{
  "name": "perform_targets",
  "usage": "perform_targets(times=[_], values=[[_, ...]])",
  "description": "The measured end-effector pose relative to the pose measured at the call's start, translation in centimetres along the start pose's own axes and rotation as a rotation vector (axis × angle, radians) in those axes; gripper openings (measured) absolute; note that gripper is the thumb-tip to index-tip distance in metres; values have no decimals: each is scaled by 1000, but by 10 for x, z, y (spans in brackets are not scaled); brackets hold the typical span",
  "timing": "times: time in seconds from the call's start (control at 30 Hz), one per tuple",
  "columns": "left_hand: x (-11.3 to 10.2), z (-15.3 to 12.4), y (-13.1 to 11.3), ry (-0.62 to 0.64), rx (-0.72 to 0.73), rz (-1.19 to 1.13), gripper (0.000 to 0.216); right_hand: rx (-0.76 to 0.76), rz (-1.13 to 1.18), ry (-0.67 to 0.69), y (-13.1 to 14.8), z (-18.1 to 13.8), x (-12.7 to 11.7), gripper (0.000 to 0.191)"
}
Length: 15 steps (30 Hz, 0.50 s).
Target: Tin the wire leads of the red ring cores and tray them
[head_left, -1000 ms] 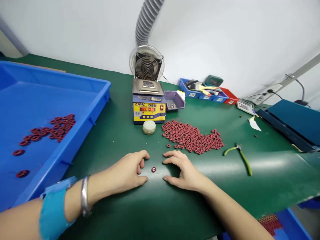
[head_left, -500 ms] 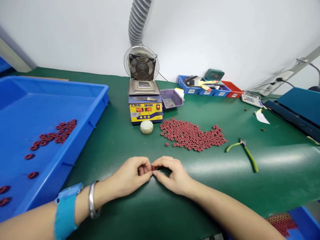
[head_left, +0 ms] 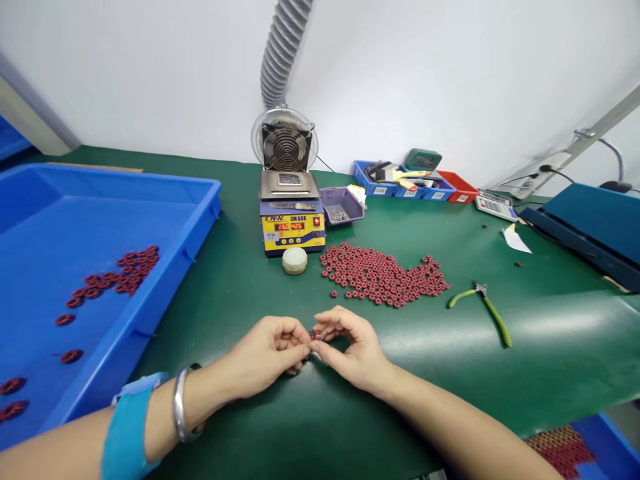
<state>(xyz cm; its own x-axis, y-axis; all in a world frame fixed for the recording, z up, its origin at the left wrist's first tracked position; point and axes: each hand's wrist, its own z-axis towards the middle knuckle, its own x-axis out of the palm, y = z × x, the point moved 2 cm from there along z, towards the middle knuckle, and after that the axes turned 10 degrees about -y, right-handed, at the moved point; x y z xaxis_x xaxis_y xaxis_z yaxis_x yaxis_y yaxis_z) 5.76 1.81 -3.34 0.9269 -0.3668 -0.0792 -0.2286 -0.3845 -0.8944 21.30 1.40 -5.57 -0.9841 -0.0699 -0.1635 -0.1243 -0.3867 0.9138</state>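
My left hand [head_left: 267, 353] and my right hand [head_left: 350, 350] meet over the green mat [head_left: 310, 413], fingertips pinched together on one small red ring-shaped part [head_left: 315, 335]. Both hands hold it just above the mat. A pile of the same red parts [head_left: 383, 275] lies beyond my right hand. More of them [head_left: 117, 279] are scattered in the big blue tray [head_left: 165, 293] on my left. My left wrist wears a metal bangle and a blue strap.
A yellow-and-blue solder pot [head_left: 293, 215] with a fan stands at the back, a round white puck [head_left: 295, 260] before it and a small purple bin [head_left: 343, 205] beside it. Green-handled cutters [head_left: 483, 303] lie to the right. Small blue and red bins [head_left: 410, 181] line the wall.
One second ago the red part lay on the mat between my open hands. Both hands closed in on it and now pinch it between their fingertips, slightly raised.
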Motion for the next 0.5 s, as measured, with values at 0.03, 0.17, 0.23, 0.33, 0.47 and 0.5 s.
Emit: perform_targets(times=[0.03,0.17,0.23,0.33,0.47,0.5], values=[[-1,0,-1,-2,8,20,25,-17,-7,6,1,0,-1,25],[-12,-8,-13,-32,73,70,22,-120,-71,16,7,1,-3,17],[-20,-12,-21,-102,151,80,21,-157,-104,14,8,1,-3,16],[-26,-11,-26,-182,280,131,22,-189,-136,10,9,-1,-5,16],[-14,-4,-16,-109,331,308,26,-204,-141,35,12,-6,-8,15],[-8,-6,-14,-105,348,332,27,-214,-129,46,13,-6,-6,15]])
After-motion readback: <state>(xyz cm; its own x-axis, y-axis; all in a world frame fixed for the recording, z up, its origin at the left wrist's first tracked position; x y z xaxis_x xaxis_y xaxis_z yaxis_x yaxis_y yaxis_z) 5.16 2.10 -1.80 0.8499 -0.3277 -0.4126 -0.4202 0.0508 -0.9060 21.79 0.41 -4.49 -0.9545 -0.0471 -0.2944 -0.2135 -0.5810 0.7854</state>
